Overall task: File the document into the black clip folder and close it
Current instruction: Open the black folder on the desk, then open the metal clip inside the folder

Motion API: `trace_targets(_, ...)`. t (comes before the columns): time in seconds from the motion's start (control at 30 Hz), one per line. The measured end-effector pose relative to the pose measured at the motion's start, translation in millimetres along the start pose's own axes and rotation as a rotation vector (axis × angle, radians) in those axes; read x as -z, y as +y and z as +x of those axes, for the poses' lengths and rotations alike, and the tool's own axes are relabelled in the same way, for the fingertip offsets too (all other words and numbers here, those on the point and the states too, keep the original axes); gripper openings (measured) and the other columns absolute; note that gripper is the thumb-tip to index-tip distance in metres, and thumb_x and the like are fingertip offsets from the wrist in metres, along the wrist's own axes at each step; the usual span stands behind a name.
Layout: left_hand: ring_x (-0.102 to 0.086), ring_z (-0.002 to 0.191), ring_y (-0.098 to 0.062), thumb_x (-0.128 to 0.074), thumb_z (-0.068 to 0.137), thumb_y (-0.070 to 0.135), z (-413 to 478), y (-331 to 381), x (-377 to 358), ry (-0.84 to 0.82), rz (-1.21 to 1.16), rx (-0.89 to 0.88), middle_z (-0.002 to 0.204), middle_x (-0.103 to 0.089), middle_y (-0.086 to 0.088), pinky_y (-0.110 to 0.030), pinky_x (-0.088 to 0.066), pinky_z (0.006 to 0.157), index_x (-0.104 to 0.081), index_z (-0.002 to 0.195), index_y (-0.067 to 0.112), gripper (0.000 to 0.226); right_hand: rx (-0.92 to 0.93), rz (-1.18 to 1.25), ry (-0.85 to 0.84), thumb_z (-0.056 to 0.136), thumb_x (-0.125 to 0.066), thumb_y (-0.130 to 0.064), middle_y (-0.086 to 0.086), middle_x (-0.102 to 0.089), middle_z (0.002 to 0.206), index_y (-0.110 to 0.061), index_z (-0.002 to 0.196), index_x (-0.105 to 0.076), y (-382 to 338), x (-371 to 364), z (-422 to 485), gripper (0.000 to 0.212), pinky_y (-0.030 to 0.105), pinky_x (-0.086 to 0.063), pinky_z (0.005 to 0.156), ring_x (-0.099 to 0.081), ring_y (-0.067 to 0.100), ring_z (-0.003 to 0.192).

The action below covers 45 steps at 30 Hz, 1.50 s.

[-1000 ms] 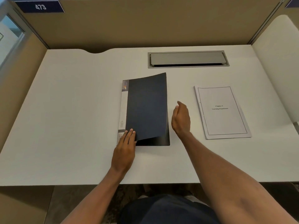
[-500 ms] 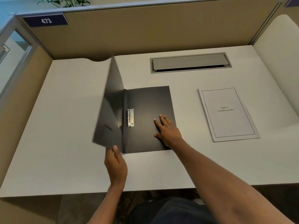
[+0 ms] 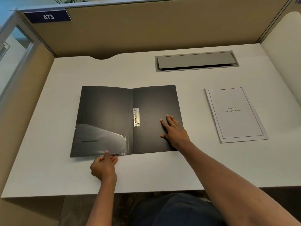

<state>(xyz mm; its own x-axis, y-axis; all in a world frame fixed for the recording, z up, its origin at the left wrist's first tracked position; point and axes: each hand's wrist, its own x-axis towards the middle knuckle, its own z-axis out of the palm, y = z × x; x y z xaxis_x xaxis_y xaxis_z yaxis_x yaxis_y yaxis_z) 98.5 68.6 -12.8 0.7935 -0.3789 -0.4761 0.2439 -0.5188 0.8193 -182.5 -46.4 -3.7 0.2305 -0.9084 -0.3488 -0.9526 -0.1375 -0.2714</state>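
Pinching the near edge of the opened front cover (image 3: pixel 104 118), the left hand (image 3: pixel 104 168) has its thumb on top of the cover's inner pocket (image 3: pixel 101 141) and its fingers curled at the edge, a light grip on the black clip folder (image 3: pixel 127 121). Half a second ago that cover stood nearly upright, caught mid-swing; it now lies flat on the white bench (image 3: pixel 48 128), so the folder is spread fully open with both inner faces up. A second ago the folder was only just being lifted open at its corner.

Pressing down with nothing held, the right hand (image 3: pixel 174 131) lies palm-flat, fingers spread, on the right inner panel near its outer edge, much where it was half a second ago. A metal clip (image 3: pixel 136 117) sits just right of the spine (image 3: pixel 130 121), clear of both hands; whether its lever is raised I cannot tell.

To the right, well apart from the folder, the document (image 3: pixel 234 115) lies flat on the bench, title page up, untouched and in the same spot as in both earlier frames. Beyond the folder a grey cable hatch (image 3: pixel 195 60) is set into the bench, and a partition (image 3: pixel 146 26) carries a tag reading 473 (image 3: pixel 48 16).
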Motion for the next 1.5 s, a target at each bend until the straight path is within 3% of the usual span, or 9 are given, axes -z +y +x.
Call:
trace_targets(0.17, -0.071, 0.084, -0.036, -0.080, 0.089, 0.024, 6.9, 17.3, 4.2, 0.041, 0.461, -0.186, 0.096, -0.071, -0.017, -0.040, -0.059, 0.078, -0.063, 0.095, 0.003, 0.028, -0.004, 0.006, 0.017, 0.099, -0.053, -0.049, -0.002, 0.000, 0.172, -0.034, 0.162, -0.011, 3.1, -3.7, 1.5, 0.077, 0.041, -0.024, 0.123, 0.001, 0.021, 0.159)
trace_targets(0.23, -0.068, 0.098, -0.040, -0.082, 0.087, 0.016, 4.7, 23.3, 0.7, 0.008, 0.585, -0.379, 0.112, -0.065, -0.019, -0.041, -0.057, 0.079, -0.060, 0.107, 0.007, 0.031, -0.012, 0.006, 0.021, 0.099, -0.054, -0.050, -0.003, -0.001, 0.171, -0.035, 0.162, -0.012, 3.6, -4.5, 1.3, 0.077, 0.042, -0.028, 0.121, 0.001, 0.021, 0.158)
trace_targets(0.37, -0.048, 0.139, -0.040, -0.077, 0.089, 0.007, 8.2, 32.6, -17.1, -0.161, 0.825, -0.625, 0.155, -0.045, -0.017, -0.052, -0.050, 0.108, -0.057, 0.142, 0.009, 0.057, -0.016, -0.003, 0.012, 0.099, -0.055, -0.048, 0.000, -0.001, 0.171, -0.033, 0.162, -0.012, 2.2, -4.9, 2.5, 0.077, 0.041, -0.022, 0.124, 0.001, 0.022, 0.159)
trace_targets(0.53, -0.013, 0.160, -0.036, -0.062, 0.097, 0.050, 10.7, 55.3, -54.7, -0.378, 1.066, -0.809, 0.172, -0.018, -0.012, -0.055, -0.015, 0.126, -0.040, 0.156, 0.017, 0.071, -0.022, 0.000, -0.005, 0.099, -0.056, -0.048, 0.000, -0.001, 0.171, -0.033, 0.162, -0.011, 2.1, -3.9, 4.7, 0.079, 0.041, -0.016, 0.126, 0.002, 0.022, 0.159)
trace_targets(0.67, 0.010, 0.161, -0.033, -0.055, 0.084, 0.079, 8.6, 66.9, -84.4, -0.450, 1.206, -0.753, 0.174, 0.005, -0.012, -0.065, -0.002, 0.124, -0.011, 0.165, 0.022, 0.109, -0.024, 0.016, 0.012, 0.098, -0.057, -0.047, -0.001, -0.002, 0.172, -0.034, 0.162, -0.012, 1.7, -5.1, 4.9, 0.079, 0.040, -0.015, 0.126, 0.002, 0.022, 0.159)
trace_targets(0.83, 0.013, 0.160, -0.038, -0.068, 0.070, 0.082, -0.1, 64.3, -102.8, -0.463, 1.289, -0.661, 0.173, 0.013, -0.016, -0.070, -0.005, 0.122, 0.002, 0.166, 0.020, 0.133, -0.036, 0.021, 0.005, 0.098, -0.059, -0.044, 0.001, -0.001, 0.172, -0.032, 0.162, -0.013, -1.1, -2.4, 5.6, 0.080, 0.041, -0.013, 0.128, 0.001, 0.023, 0.159)
trace_targets(1.03, 0.009, 0.160, -0.039, -0.077, 0.067, 0.075, 0.4, 63.3, -109.3, -0.455, 1.297, -0.600, 0.173, 0.009, -0.018, -0.071, -0.010, 0.122, -0.001, 0.165, 0.018, 0.137, -0.085, 0.187, 0.065, 0.092, -0.065, -0.040, 0.010, -0.038, 0.156, -0.014, 0.147, -0.043, -49.7, 7.0, 17.0, 0.065, 0.041, -0.039, 0.115, -0.038, 0.030, 0.142)
trace_targets(1.17, 0.009, 0.160, -0.039, -0.080, 0.067, 0.071, 0.5, 66.9, -111.2, -0.461, 1.281, -0.570, 0.173, 0.009, -0.017, -0.072, -0.010, 0.121, -0.002, 0.165, 0.017, 0.137, -0.124, 0.358, 0.092, 0.089, -0.069, -0.048, 0.010, -0.042, 0.148, -0.009, 0.148, -0.041, -95.4, 15.2, 45.8, 0.076, 0.040, -0.042, 0.113, -0.039, 0.027, 0.139)
trace_targets(1.5, 0.008, 0.160, -0.040, -0.080, 0.073, 0.066, 1.7, 65.2, -112.4, -0.463, 1.289, -0.559, 0.173, 0.007, -0.018, -0.072, -0.009, 0.121, -0.002, 0.165, 0.016, 0.131, -0.262, 0.229, 0.200, 0.081, -0.076, -0.055, 0.010, -0.046, 0.135, -0.008, 0.134, -0.048, -122.1, 6.9, 63.9, 0.076, 0.035, -0.047, 0.104, -0.045, 0.025, 0.126)
